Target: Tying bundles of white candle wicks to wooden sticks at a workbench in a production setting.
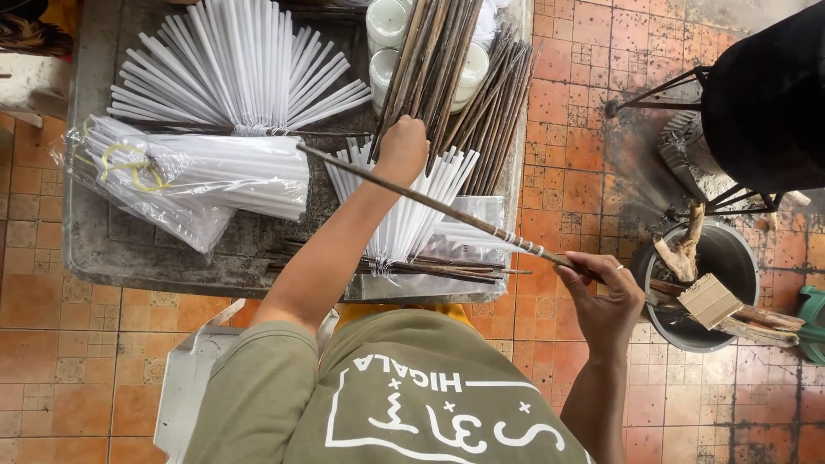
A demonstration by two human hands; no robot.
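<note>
**stickfan:** Nearest, the right hand [601, 296] has its fingers wrapped around 1 end of a long thin stick [430, 202], which runs slanting up across the tray [86, 249]. It looks light, stiff and probably snappable, so I'd hold near that end, or nearer the middle for balance.

**waxguy:** Yeah. Further out, the left hand [404, 146] is closed among the brown stick bundle [447, 77]; can't tell how many it's pinching. White fans of tapers [232, 69] lie beyond, likely brittle.

tray [94, 249] — stick bundles [464, 77] on it | bucket [730, 258] right — wood scraps [709, 301] inside
</note>
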